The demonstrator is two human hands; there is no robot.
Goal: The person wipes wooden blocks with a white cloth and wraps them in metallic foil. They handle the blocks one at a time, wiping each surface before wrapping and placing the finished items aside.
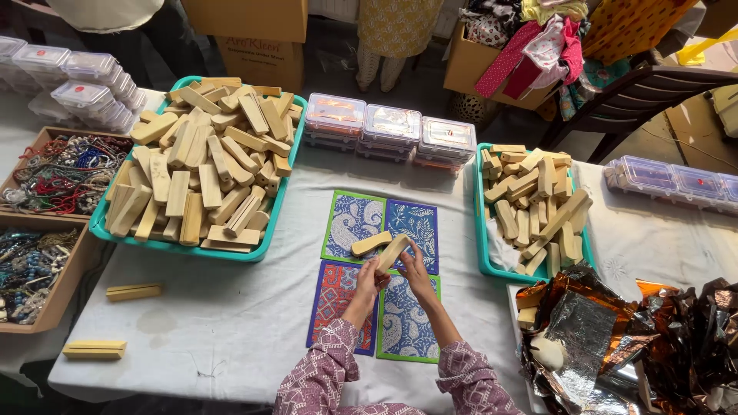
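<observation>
Table (pixel 231 323): We are looking down at a big table under a white cloth, and it is carrying everything here.
Big tray (pixel 104 228): We are seeing a green tray at the back left, and it is holding a tall heap of wooden blocks.
Small tray (pixel 482 230): We are seeing a second green tray to the right of the hands, and it is holding more wooden blocks.
Foil (pixel 615 338): Shiny crumpled foil is lying at the front right of the table.
Cards (pixel 354 223): Four patterned cards are lying flat in a square in the middle, right under our hands.
Boxes (pixel 390 127): Three clear plastic boxes are sitting in a row behind the cards.
Left hand (pixel 369 280): Our left grip is closing around the near end of the wooden block.
Right hand (pixel 415 273): Our right grip is pinching the same block from the other side.
Wooden block (pixel 393 250): We are holding it tilted just above the cards.
Loose block (pixel 370 243): It is lying on the cards, just beside the block we are holding.
</observation>
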